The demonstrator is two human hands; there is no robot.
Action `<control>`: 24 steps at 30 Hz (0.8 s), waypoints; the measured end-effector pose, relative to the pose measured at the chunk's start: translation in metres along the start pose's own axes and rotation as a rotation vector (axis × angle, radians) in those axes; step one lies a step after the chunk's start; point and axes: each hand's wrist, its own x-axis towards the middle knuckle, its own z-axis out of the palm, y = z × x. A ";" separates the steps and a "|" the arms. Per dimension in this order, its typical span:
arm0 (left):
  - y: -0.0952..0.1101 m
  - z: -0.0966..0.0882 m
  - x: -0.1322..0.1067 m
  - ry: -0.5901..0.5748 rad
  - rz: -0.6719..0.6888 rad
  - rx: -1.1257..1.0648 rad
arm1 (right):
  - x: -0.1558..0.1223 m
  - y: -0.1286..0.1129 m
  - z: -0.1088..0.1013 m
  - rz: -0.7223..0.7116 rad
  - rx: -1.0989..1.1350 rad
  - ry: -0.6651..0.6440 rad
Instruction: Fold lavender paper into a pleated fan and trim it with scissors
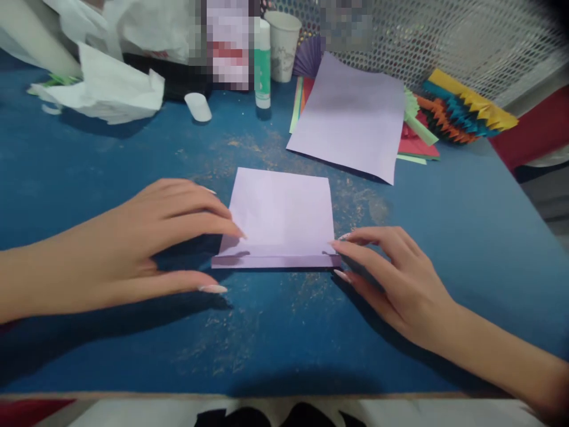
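Observation:
A lilac paper sheet (279,213) lies flat in the middle of the blue table, its near edge folded over into a narrow strip (275,261). My left hand (146,237) lies to its left, with the fingertips touching the sheet's left edge and the thumb on the table below. My right hand (391,279) comes in from the lower right, with fingertips resting on the right end of the folded strip. Neither hand grips the paper. Long, pale nails show on both hands.
A second lilac sheet (347,115) lies beyond, over a stack of coloured paper (418,145). A pleated multicoloured paper fan (462,107) sits back right. A glue stick (262,65), paper cup (283,46), white cap (198,107) and crumpled white paper (102,89) stand back left.

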 end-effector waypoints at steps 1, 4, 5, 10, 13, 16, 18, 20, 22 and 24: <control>0.002 -0.002 0.008 -0.090 0.009 0.027 | 0.005 -0.002 0.000 -0.033 -0.030 -0.003; 0.005 0.001 0.028 -0.175 0.147 0.001 | 0.020 -0.003 0.005 -0.076 -0.047 -0.057; 0.006 0.005 0.033 -0.149 0.178 -0.026 | 0.024 -0.002 0.008 -0.083 -0.047 -0.074; 0.010 0.024 0.036 0.004 0.224 -0.080 | 0.027 0.008 0.020 -0.200 -0.136 -0.028; 0.011 0.028 0.031 0.043 0.290 0.000 | 0.023 0.008 0.019 -0.295 -0.224 -0.017; 0.010 0.027 0.028 0.063 0.368 0.122 | 0.021 0.005 0.013 -0.385 -0.261 -0.034; 0.008 0.025 0.026 0.031 0.411 0.174 | 0.021 0.004 0.010 -0.442 -0.263 -0.038; 0.005 0.023 0.024 -0.015 0.450 0.185 | 0.020 0.005 0.009 -0.469 -0.264 -0.054; 0.001 0.021 0.021 -0.058 0.477 0.175 | 0.020 0.005 0.009 -0.461 -0.253 -0.083; -0.003 0.020 0.019 -0.074 0.481 0.160 | 0.020 0.006 0.010 -0.432 -0.224 -0.115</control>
